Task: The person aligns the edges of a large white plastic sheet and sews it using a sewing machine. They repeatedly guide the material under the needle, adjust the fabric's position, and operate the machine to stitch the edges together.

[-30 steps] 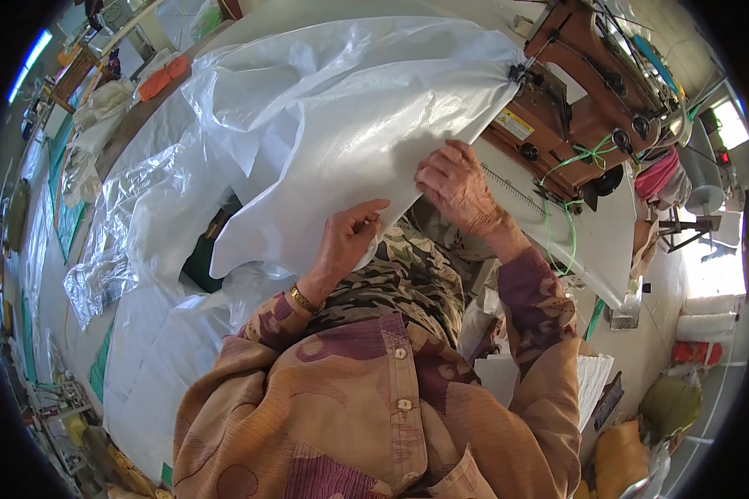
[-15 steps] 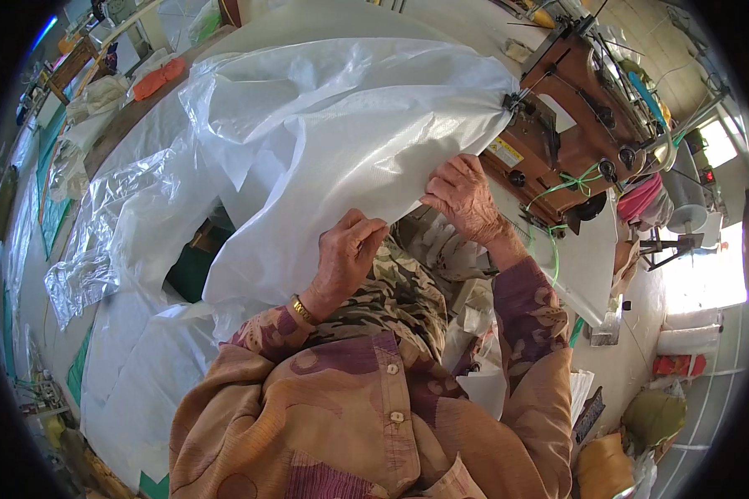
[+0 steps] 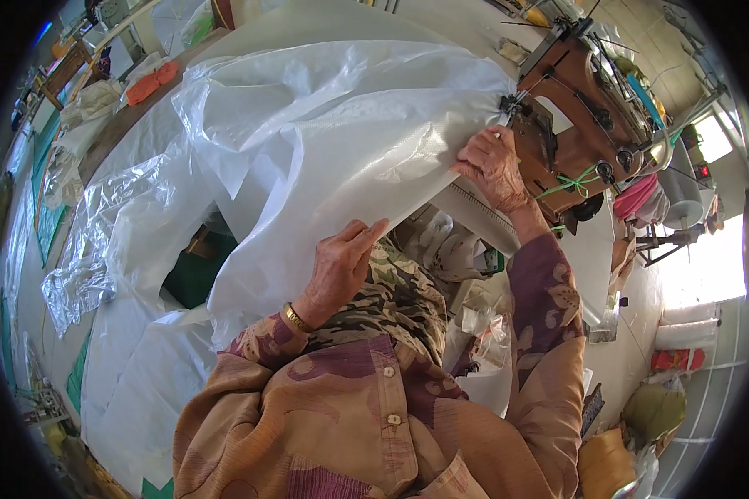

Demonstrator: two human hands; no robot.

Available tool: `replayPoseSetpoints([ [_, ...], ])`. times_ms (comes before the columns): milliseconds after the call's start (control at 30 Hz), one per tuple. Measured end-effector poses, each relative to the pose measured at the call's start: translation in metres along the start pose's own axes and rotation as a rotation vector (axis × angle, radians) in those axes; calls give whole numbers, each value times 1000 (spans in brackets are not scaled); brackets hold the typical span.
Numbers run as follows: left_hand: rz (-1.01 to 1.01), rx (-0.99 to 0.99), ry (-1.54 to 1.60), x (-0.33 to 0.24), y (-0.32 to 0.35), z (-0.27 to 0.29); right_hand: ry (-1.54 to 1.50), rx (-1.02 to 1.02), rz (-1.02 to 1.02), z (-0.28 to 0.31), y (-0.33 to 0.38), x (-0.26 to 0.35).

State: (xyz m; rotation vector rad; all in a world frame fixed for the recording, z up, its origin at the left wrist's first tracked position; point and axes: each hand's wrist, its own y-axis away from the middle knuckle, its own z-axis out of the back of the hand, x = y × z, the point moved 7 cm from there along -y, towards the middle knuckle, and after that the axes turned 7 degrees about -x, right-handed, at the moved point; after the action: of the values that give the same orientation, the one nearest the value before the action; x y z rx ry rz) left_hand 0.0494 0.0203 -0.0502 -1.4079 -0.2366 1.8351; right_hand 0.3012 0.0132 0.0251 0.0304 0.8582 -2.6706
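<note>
Count: two bare hands, one brown sewing machine [image 3: 587, 108], one large white sheet [image 3: 341, 158], one gold-coloured band [image 3: 294, 316] on the left wrist, one orange-red bundle [image 3: 152, 82], one pink cloth [image 3: 634, 198]. White sheet spread wide in front of camouflage trousers [image 3: 395, 295], right end up at the machine's needle end, near edge slanting down to the left. Around: green thread [image 3: 576, 181] knotted on the machine; pink cloth beyond, to the right; bundle at upper left; dark green patch [image 3: 195, 270] visible through a gap. In the way: loose folds on the left, machine close on the right. Left hand [image 3: 339, 259]: thumb and fingers closed, pinching the near edge. Right hand [image 3: 493, 169]: fingers curled, gripping the same edge further up, just beside the machine; underside of grip hidden.
</note>
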Motion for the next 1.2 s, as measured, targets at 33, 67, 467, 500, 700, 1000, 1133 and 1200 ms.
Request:
replayPoseSetpoints([
  [33,-5,36,-21,0,0,0,5,-3,-1,3,-1,-4],
  [67,-10,74,-42,-1,0,-1,11,-6,-3,7,-1,-7],
  [467,-130,300,122,-24,-7,-35,303,-59,-54,17,-12,-31],
  [500,-122,325,116,-30,-9,-39,318,-113,-125,20,-5,-34],
  [700,-310,313,30,-38,-9,-54,228,-360,-375,15,30,-9],
  [1000,-325,400,-115,-27,-5,-80,295,-378,-333,1,54,-9],
  [1133,-315,415,-124,-17,-4,-89,279,-345,-362,0,57,-13],
  [1200,-307,419,-122,-15,-7,-92,240,-347,-375,1,57,-15],
])
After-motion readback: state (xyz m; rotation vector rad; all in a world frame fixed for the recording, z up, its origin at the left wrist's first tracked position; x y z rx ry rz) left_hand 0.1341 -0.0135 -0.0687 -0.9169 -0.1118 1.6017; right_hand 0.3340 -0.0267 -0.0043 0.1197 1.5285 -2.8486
